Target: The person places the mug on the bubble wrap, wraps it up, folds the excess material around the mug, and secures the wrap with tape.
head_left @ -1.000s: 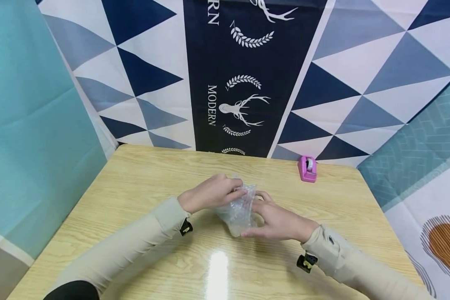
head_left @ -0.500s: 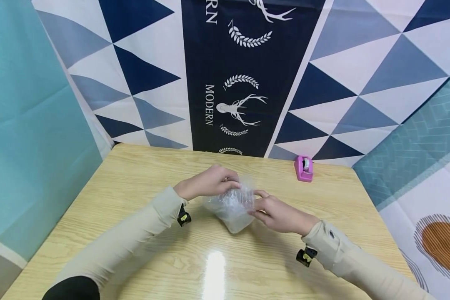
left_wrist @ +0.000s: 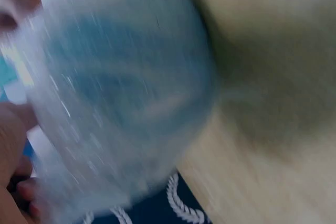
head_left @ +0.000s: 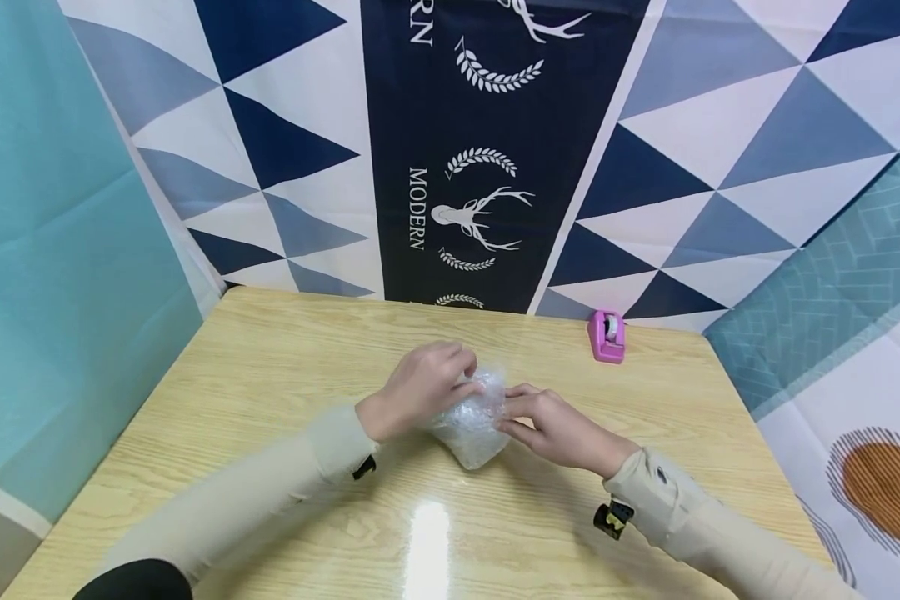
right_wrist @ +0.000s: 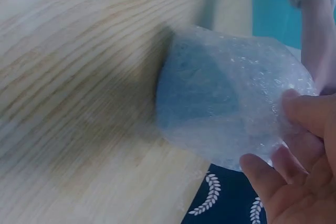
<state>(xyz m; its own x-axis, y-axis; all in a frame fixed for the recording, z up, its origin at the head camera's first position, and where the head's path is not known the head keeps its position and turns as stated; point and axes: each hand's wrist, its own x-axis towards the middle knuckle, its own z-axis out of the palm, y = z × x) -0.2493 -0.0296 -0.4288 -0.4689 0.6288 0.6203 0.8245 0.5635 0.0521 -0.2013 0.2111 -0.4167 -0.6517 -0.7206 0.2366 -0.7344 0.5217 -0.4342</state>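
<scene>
A bundle of clear bubble wrap (head_left: 471,437) stands on the wooden table in front of me, between both hands. Something inside shows through as a bluish shape in the wrist views, too cloudy to name. My left hand (head_left: 423,385) is at the bundle's upper left, its curled fingers and thumb pinching the loose top of the wrap. From the right side, my right hand (head_left: 558,427) holds the wrap's edge. In the right wrist view, the thumb of that hand presses on the bubble wrap (right_wrist: 226,98) while other fingers sit below it. The left wrist view is blurred.
A pink tape dispenser (head_left: 607,337) stands at the table's back right. Behind the wooden table (head_left: 285,350) hangs a patterned cloth (head_left: 465,125) with triangles and a dark deer strip. Teal cloth (head_left: 82,250) borders the left side.
The right hand's fingers have drawn together from a spread around the wrap's side to a grip on its edge. The left hand rose slightly, then came back down toward me.
</scene>
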